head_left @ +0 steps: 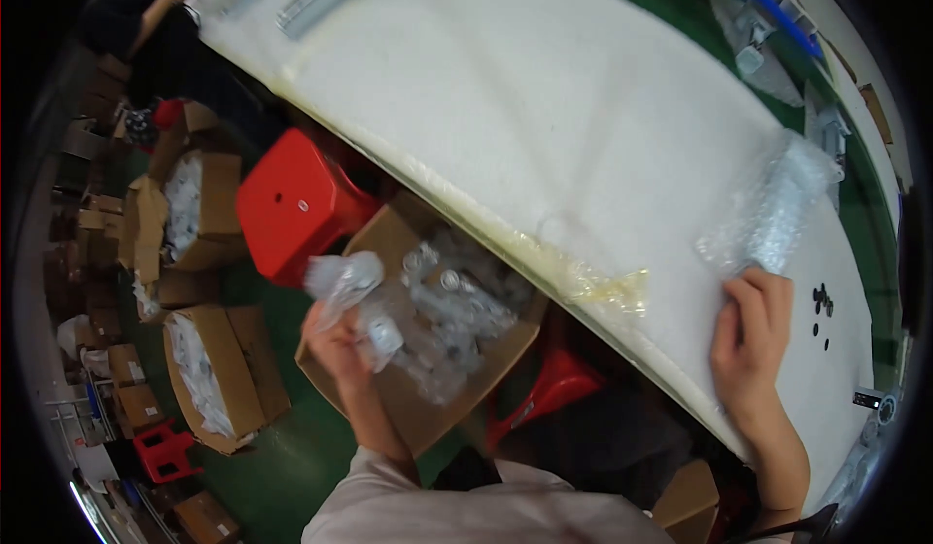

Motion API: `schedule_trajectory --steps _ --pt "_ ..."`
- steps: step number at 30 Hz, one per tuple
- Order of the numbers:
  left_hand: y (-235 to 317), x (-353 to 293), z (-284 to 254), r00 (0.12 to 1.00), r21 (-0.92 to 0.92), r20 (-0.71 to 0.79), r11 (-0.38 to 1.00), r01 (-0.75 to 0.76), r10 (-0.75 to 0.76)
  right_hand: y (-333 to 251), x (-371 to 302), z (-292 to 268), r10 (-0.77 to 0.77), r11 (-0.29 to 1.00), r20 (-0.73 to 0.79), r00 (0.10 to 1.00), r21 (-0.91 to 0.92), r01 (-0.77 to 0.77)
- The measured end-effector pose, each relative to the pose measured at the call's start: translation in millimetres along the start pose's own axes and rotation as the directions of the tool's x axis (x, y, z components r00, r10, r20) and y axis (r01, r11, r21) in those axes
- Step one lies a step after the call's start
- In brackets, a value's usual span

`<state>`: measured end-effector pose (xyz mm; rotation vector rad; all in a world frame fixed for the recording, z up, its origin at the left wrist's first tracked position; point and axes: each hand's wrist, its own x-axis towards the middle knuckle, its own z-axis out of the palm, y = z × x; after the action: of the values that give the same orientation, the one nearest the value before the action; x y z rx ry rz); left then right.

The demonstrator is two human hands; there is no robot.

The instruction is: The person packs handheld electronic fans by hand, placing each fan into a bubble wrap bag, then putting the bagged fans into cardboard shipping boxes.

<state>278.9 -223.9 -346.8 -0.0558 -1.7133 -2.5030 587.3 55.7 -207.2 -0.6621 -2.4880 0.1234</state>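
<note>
My left hand (pixel 335 342) is closed on a grey part in clear plastic wrap (pixel 352 280), held over the left side of an open cardboard box (pixel 408 435). Inside that box lie several grey parts in clear bags (pixel 452 316). On the white table, my right hand (pixel 753 335) has its fingers curled at the near end of a bubble-wrap bag (pixel 773 209). A pale object shows dimly through the bubble wrap; its kind is hard to make out. Several small black pieces (pixel 822 303) lie to the right of my right hand.
A red stool (pixel 296 204) stands beyond the box, and another red stool (pixel 554 389) is partly under the table (pixel 544 87). More filled cartons (pixel 219 374) stand at left. Yellow tape (pixel 607 287) lies along the table edge. Another person (pixel 185 53) works at far left.
</note>
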Motion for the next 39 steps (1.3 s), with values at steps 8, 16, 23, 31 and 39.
schedule_trajectory --steps 8,16,23,31,39 --pt "171 29 208 0.648 0.099 0.621 0.776 -0.622 0.440 2 -6 -5 -0.049 0.995 -0.061 0.997 0.079 0.053" --pt "90 -63 346 0.531 0.098 0.822 0.867 -0.488 0.205 3 -7 -12 -0.082 0.989 -0.081 0.993 0.116 0.091" --pt "83 -100 371 0.449 0.361 0.882 0.814 -0.455 -0.141 2 -7 -18 -0.086 0.991 -0.036 0.996 0.098 0.089" --pt "87 -88 313 0.287 0.110 0.958 0.881 -0.460 0.029 0 -2 -12 -0.065 0.992 0.084 0.994 0.116 0.055" --pt "96 -23 183 0.742 -0.063 0.532 0.892 -0.447 0.409 -4 -1 -9 0.013 1.000 0.151 0.988 -0.014 -0.011"
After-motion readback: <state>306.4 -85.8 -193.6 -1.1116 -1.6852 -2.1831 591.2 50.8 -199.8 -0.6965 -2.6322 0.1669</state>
